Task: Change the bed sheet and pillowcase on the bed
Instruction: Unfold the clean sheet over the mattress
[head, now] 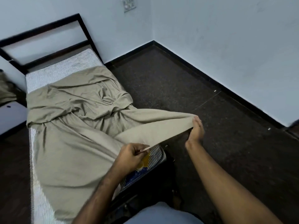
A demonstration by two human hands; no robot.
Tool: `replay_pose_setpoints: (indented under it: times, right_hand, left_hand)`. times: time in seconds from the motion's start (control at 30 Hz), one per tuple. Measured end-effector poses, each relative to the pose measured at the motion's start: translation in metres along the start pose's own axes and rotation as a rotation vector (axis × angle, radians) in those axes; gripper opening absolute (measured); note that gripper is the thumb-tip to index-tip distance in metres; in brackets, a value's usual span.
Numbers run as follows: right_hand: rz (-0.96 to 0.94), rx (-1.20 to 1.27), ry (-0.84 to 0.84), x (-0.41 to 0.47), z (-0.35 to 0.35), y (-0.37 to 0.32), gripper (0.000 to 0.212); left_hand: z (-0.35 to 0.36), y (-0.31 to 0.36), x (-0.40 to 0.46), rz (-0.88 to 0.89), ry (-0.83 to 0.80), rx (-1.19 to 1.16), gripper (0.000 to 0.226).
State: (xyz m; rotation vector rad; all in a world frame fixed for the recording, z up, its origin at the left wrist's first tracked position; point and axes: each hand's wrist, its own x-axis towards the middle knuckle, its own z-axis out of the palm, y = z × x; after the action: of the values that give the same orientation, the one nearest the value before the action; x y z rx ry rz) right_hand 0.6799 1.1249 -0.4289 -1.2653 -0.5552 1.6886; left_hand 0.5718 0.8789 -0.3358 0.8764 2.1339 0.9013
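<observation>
A crumpled beige bed sheet lies over the middle of a narrow striped mattress. One edge of the sheet is stretched taut off the bed's right side. My left hand pinches that edge near the mattress's right side. My right hand grips the same edge farther right, out over the floor. The mattress's head end and left strip are bare. No pillow or pillowcase is visible.
A black metal headboard stands against the pale wall. Dark speckled floor spreads to the right of the bed. A low table with a dark cloth on it sits left of the bed. A wall switch plate is mounted above.
</observation>
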Motion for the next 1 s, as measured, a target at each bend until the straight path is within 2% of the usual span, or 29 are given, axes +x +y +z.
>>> replay_pose_setpoints:
  times: [0.1,0.17,0.23,0.33,0.43,0.5,0.57,0.63,0.77,0.87,1.0]
  right_hand:
    - [0.072,-0.028,0.017,0.011,-0.025,0.016,0.035]
    - [0.187,-0.102,-0.045,0.013,-0.04,0.034,0.045]
    - [0.314,-0.292,-0.119,0.006,-0.055,0.053,0.053]
    - [0.536,-0.479,-0.268,-0.033,-0.07,0.08,0.059]
    - [0.658,-0.361,-0.336,-0.081,-0.07,0.098,0.048]
    - [0.824,-0.249,-0.368,-0.106,-0.062,0.105,0.059]
    - [0.893,-0.246,-0.351,-0.117,-0.055,0.113,0.07]
    - [0.848,-0.276,-0.294,-0.123,-0.049,0.119,0.066]
    - [0.675,-0.373,-0.209,-0.141,-0.045,0.129,0.035]
    - [0.586,-0.377,-0.136,-0.161,-0.054,0.144,0.015]
    - [0.45,-0.446,-0.038,-0.196,-0.072,0.17,0.012]
  left_hand:
    - [0.022,-0.004,-0.006,-0.031,-0.095,0.038,0.019]
    - [0.036,-0.006,-0.007,-0.042,-0.094,0.108,0.021]
    - [0.047,-0.007,-0.004,-0.063,-0.057,0.153,0.025]
    - [0.062,-0.013,0.001,-0.086,-0.026,0.184,0.027]
    - [0.075,-0.018,0.006,-0.106,-0.064,0.156,0.031]
    - [0.082,-0.024,0.004,-0.091,-0.122,0.168,0.032]
    - [0.087,-0.034,0.0,-0.103,-0.145,0.168,0.032]
    - [0.089,-0.05,-0.008,-0.124,-0.166,0.061,0.04]
    - [0.079,-0.079,-0.021,-0.152,-0.191,-0.165,0.039]
    - [0.066,-0.113,-0.037,-0.204,-0.169,-0.23,0.042]
    - [0.051,-0.161,-0.068,-0.284,-0.118,-0.311,0.024]
